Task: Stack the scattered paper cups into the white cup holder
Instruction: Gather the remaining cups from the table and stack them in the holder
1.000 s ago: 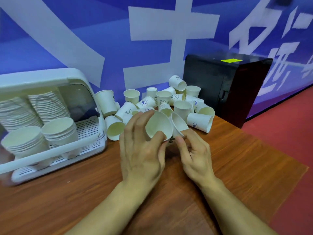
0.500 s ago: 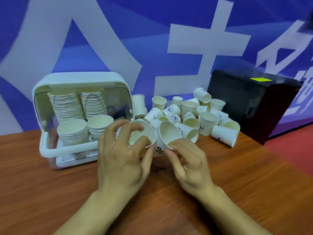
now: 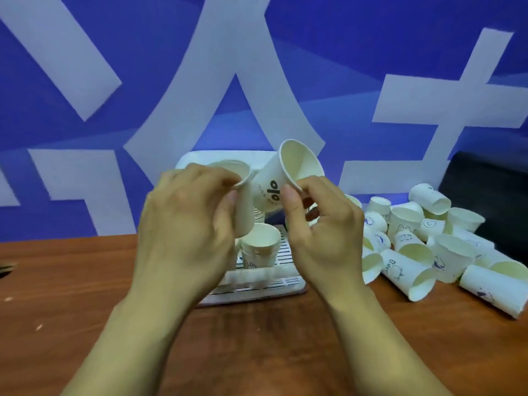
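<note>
The left hand [image 3: 185, 224] grips a plain white cup [image 3: 244, 215], the right hand [image 3: 323, 232] pinches a tilted black-lettered cup [image 3: 270, 178].

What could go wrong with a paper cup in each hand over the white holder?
1. The right hand pinches the tilted printed cup near its rim. It might slip or crumple while nesting into the plain cup held by the left hand.
2. Both hands hide most of the cup holder, so lowering onto the stack could miss.
3. Loose cups lie on their sides near the right forearm and may roll if bumped.
</note>
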{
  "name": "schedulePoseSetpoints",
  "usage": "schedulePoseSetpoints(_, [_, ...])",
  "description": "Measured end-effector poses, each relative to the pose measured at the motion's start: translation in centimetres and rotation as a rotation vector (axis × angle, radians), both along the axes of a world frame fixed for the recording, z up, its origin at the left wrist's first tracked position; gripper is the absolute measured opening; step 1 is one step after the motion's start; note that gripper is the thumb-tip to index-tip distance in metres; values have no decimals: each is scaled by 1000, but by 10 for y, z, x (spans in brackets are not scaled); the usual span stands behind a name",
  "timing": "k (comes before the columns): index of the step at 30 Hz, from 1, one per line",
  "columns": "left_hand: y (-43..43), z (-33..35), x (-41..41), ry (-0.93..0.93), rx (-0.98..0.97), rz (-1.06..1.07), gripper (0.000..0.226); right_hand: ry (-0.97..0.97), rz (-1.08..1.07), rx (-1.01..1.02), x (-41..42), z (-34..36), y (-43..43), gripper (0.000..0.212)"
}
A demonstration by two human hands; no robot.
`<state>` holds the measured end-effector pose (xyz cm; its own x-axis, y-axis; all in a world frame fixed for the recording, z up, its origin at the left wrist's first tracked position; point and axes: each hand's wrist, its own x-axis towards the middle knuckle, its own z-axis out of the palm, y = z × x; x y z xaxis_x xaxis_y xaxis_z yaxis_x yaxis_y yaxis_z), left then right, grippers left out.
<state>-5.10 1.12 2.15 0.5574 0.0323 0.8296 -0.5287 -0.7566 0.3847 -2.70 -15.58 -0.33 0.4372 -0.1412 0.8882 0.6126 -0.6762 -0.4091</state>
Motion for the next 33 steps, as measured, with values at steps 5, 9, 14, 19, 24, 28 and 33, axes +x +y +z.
schedulePoseSetpoints(5, [25, 3, 13, 58, -130, 68, 22, 91, -37, -41, 23, -12, 4, 30])
schedulePoseSetpoints(9, [20, 0, 22, 63, -139, 79, 21, 111, -56, -78, 28, -15, -5, 27])
schedulePoseSetpoints(14, [9, -12, 28, 128, -119, 74, 23, 258, -100, -338, 41, -52, -3, 33])
schedulePoseSetpoints(19, [5, -20, 31, 160, -56, 106, 25, 382, -233, -574, 46, -85, 7, 43])
schedulePoseSetpoints(24, [7, -25, 34, 134, -33, 152, 19, 458, -222, -575, 44, -84, 8, 47])
schedulePoseSetpoints(28, [9, -39, 44, 174, 44, 185, 18, 464, -201, -554, 44, -86, 8, 46])
schedulePoseSetpoints(33, [2, -66, 55, 521, 283, 135, 18, 463, -181, -511, 45, -89, 6, 43])
